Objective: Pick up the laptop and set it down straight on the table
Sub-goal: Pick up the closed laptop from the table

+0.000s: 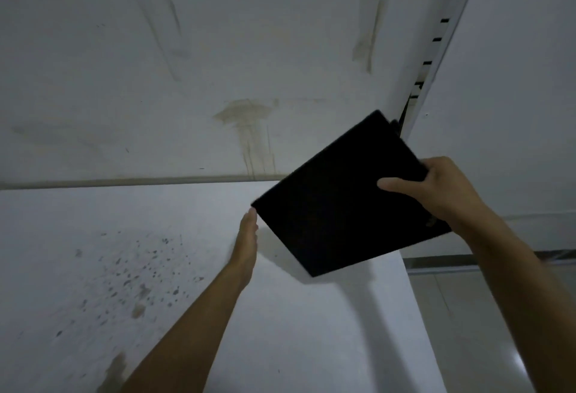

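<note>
A closed black laptop (336, 196) hangs tilted above the right part of the white table (280, 330), turned at an angle to the table's edges, with its shadow on the tabletop below. My right hand (436, 193) grips the laptop's right edge, thumb on the lid and fingers curled around the side. My left hand (247, 243) is held flat with straight fingers, its fingertips touching the laptop's left corner. The laptop's near right corner juts past the table's right edge.
A stained white wall (187, 65) rises behind the table. Dark specks and smudges (134, 277) mark the tabletop's left half. A white slotted rail (436, 40) runs up the wall at right. Tiled floor (498, 314) lies beyond the table's right edge.
</note>
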